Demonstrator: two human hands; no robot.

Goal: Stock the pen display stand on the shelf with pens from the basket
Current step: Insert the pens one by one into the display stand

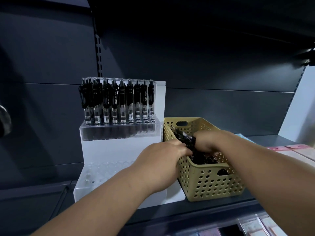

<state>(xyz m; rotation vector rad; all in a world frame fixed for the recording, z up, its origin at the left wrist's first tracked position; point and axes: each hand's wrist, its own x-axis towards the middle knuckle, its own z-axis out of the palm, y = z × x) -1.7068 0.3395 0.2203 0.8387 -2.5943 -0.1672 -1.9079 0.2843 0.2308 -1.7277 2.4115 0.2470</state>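
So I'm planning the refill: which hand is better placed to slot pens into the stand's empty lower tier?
Probably left. The left hand sits beside the stand's lower tier; the right hand is farther over the basket and would need to cross the left.

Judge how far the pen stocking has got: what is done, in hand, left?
Done: the stand's upper tier is mostly filled with pens. In hand: the left hand and right hand grip a bundle of pens in the basket. Left: holes of the lower tier look empty.

Pens (186, 139) in the basket (213, 184) hide fingertips of left hand (162, 157) and right hand (210, 142).
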